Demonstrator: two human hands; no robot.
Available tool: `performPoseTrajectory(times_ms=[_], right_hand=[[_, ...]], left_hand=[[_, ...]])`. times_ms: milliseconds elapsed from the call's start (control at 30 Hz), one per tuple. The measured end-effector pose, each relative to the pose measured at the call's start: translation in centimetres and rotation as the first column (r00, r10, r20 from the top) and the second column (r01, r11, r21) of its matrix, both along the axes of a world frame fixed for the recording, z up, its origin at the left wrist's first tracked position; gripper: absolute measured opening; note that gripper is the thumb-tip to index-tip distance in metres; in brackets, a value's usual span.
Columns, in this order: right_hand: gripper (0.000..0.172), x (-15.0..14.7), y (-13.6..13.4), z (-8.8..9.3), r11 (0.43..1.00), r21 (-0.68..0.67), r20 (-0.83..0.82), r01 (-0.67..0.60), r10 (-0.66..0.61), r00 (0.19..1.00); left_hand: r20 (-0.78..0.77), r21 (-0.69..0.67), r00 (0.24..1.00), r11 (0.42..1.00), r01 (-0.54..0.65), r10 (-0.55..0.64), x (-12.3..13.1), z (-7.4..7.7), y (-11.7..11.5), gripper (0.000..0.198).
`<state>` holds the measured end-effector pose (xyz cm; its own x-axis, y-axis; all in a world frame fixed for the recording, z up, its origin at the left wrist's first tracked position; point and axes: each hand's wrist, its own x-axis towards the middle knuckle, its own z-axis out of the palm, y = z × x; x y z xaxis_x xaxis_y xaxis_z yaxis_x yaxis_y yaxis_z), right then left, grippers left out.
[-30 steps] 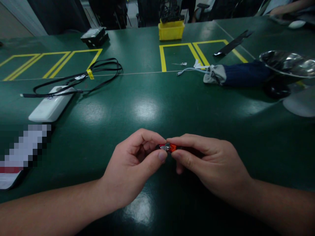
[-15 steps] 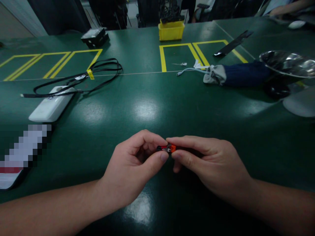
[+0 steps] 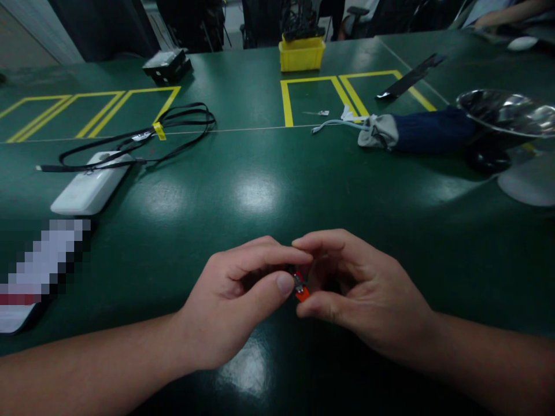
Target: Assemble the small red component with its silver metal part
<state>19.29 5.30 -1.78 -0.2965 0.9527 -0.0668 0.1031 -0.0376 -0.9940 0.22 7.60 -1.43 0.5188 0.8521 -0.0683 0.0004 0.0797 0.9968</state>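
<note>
A small red and orange piece with metal parts (image 3: 300,284) is held just above the green table, its orange end pointing down toward me. My left hand (image 3: 243,303) pinches it between thumb and index finger, which cover its far part. My right hand (image 3: 368,289) is curled around its right side. The right thumb touches the orange end, while the right index fingertip lies by the left index finger at the top. What kind of part this is, I cannot make out.
A white power bank (image 3: 89,188) lies left under a looped black cable (image 3: 182,118), with a blurred-out phone (image 3: 39,277) nearer. At right are a dark blue pouch (image 3: 436,130) and a metal bowl (image 3: 511,112). A yellow bin (image 3: 302,56) stands at the back.
The small piece has turned from lying sideways to slanting, its orange end now lower. My right thumb and index finger have spread farther apart; the left index finger has reached rightward.
</note>
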Motion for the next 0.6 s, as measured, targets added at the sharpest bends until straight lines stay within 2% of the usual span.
performPoseTrajectory(times_ms=[133,333,600], right_hand=[[0.05,0.12,-0.02,-0.02,0.998,0.061,0.02,-0.015,0.014,1.0],[0.032,0.35,-0.01,0.2,0.982,0.184,0.018,-0.043,0.041,0.999],[0.033,0.23,-0.36,-0.05,0.997,0.076,-0.085,-0.027,0.034,0.996]], left_hand=[[0.083,-0.068,0.996,0.998,-0.004,0.01,0.14,-0.1,-0.09,0.019],[0.118,-0.081,0.993,0.997,0.013,-0.003,0.03,-0.41,-0.23,0.014],[0.108,0.026,0.989,0.995,0.095,-0.098,-0.06,0.22,-0.34,0.019]])
